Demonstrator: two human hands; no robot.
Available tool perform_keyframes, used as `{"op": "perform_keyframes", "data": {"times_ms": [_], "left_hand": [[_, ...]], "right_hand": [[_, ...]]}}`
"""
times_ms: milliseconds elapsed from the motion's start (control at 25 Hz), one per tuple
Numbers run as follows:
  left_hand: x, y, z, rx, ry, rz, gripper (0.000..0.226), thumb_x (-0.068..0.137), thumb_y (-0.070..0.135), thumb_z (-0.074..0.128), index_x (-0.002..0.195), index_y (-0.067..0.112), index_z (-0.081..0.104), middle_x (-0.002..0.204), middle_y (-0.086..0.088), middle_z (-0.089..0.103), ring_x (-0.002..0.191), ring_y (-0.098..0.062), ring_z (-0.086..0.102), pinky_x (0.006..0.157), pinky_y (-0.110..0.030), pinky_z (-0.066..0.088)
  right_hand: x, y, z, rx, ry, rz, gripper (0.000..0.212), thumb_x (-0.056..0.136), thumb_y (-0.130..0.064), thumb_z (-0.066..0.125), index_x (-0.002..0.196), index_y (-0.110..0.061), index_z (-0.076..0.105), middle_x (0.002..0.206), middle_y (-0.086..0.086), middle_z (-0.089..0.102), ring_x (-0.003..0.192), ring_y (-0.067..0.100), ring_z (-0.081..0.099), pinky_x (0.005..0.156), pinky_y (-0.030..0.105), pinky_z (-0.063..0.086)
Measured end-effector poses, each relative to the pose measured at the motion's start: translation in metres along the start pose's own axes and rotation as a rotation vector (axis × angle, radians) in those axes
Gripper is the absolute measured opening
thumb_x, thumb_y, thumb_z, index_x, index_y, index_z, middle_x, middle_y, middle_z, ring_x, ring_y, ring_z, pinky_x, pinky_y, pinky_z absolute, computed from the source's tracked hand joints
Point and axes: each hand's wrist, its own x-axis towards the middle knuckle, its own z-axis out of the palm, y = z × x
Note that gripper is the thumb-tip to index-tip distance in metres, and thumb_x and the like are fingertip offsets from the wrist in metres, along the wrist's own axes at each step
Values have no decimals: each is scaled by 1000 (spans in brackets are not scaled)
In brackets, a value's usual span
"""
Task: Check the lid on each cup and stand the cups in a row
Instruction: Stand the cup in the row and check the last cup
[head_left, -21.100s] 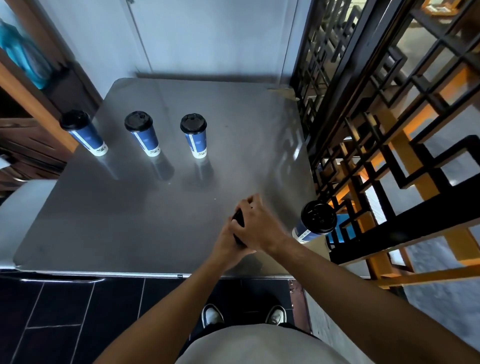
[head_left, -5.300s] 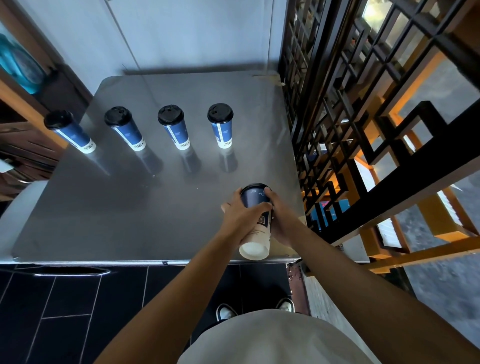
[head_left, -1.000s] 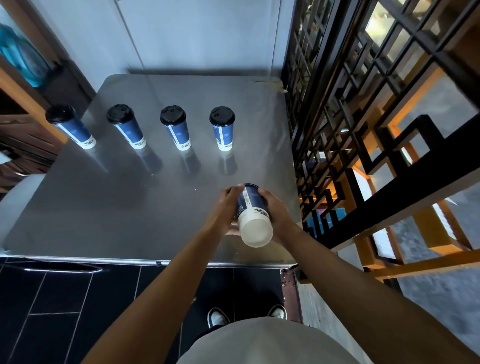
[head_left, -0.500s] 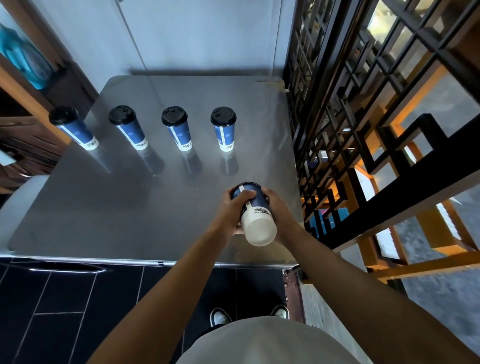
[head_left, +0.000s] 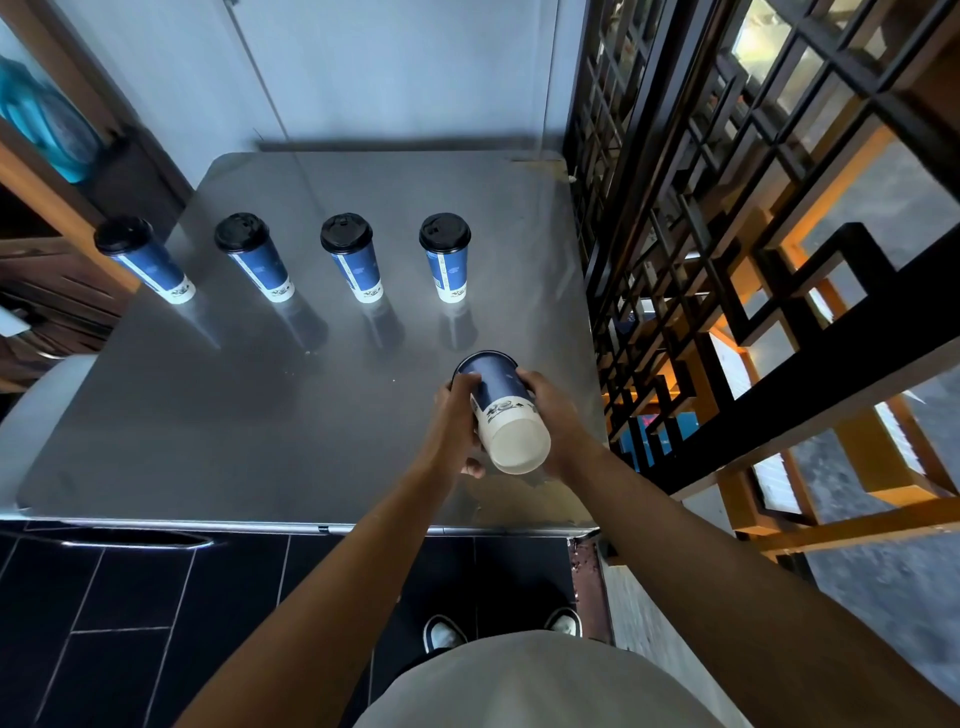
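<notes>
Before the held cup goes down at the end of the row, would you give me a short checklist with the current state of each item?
1. Grip: left hand and right hand both hold the held cup: ok.
2. Orientation: its white base faces the camera and its lid end points away, so it is tipped, not upright: not ok.
3. Lid seating on the held cup: lid end mostly hidden: cannot tell.
4. Row: four lidded cups stand upright, ending with the rightmost cup: ok.
5. Landing spot: bare table shows right of that cup: ok.
6. Clearance from the black lattice screen beside that spot: cannot tell.
</notes>
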Motion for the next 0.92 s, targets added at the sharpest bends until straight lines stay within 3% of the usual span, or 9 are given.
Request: {"op": "perform_keyframes", "data": {"times_ms": [80,160,280,360,440,520,600,720,920], "left_hand": [[-1,0,1,2,13,21,78,68,67,44,129,19,53,98,-16,63,67,-27,62,44,-26,48],[-3,-1,-1,24,16,57,78,67,73,47,131,29,48,102,-10,67,68,-24,67,46,-28,51],[-5,-7,-3,66,-7,120,84,59,81,52,130,38,46,80,-1,68,50,-15,64,44,-27,50],[-3,-8,-4,30,-11,120,87,54,76,58,131,35,48,76,-2,68,54,-21,62,47,-27,47],[1,-6,-4,-32,-7,83,85,55,68,58,129,25,53,79,-9,66,64,-27,60,54,-27,43],[2,-5,-2,-55,-40,31,71,65,67,49,114,15,58,73,-14,58,61,-25,55,54,-22,36],[1,-9,0,-45,-48,35,52,84,63,41,93,14,56,53,-7,52,42,-19,47,47,-18,32],[2,-14,2,-21,-51,34,52,99,55,33,74,13,52,42,-4,44,31,-16,38,41,-14,28],[3,-11,-2,13,-82,-26,74,81,75,38,100,6,58,52,-14,51,35,-24,47,39,-19,37]], "right_hand": [[-3,-1,2,-14,-1,-6,51,98,-34,52,134,3,55,101,21,64,70,31,61,68,40,52],[-8,-3,3,-9,2,-18,50,98,-33,52,133,2,56,99,21,65,66,30,64,62,38,55],[-9,-5,2,-35,8,-38,50,99,-33,51,131,5,56,94,19,64,58,27,66,49,30,55],[-10,-5,2,-5,-17,-6,52,99,-38,50,130,3,59,97,21,67,61,31,69,49,33,56],[-10,-4,-1,32,-35,2,47,99,-45,49,115,-4,65,95,19,71,62,33,71,51,35,58],[-9,0,-4,32,-61,-25,45,99,-45,46,102,-7,69,80,15,74,58,30,71,49,32,56],[-9,3,-3,26,-67,-49,42,99,-44,46,101,-8,68,69,11,72,53,26,69,47,28,54],[-9,4,-3,0,-50,-61,40,99,-43,45,96,-10,67,64,9,71,49,24,68,45,26,52],[-15,0,-3,-14,-64,-49,43,101,-43,42,101,-8,66,66,10,72,50,22,68,45,24,53]]}}
